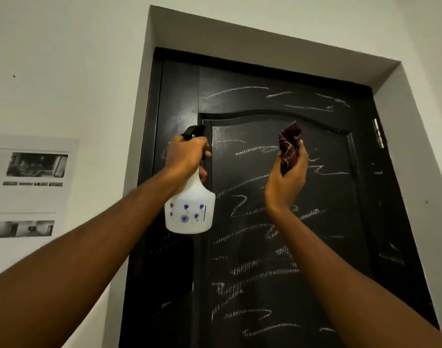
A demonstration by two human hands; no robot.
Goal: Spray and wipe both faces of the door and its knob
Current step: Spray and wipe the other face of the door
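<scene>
Left hand is clamped round the neck of the spray bottle, fingers curled at the trigger, with the black spray head poking out above the fist towards the door. The white bottle body (little blue flowers on it) hangs below the hand, in front of the door's left side. Right hand is up beside it, clutching a bunched dark red patterned cloth whose top corner sticks up past the fingertips. Can't tell if the cloth is actually touching the door. The two hands are apart, with a strip of panel showing between them. The door is black and scribbled with white chalky marks from the top rail down to the bottom of the view. The arched edge of its inner panel runs just above both hands. There's a brass hinge on the right edge. The door sits back in a white recess that boxes it in along the top and both sides. Printed sheets are stuck on the wall to the left, well apart from the bottle
</scene>
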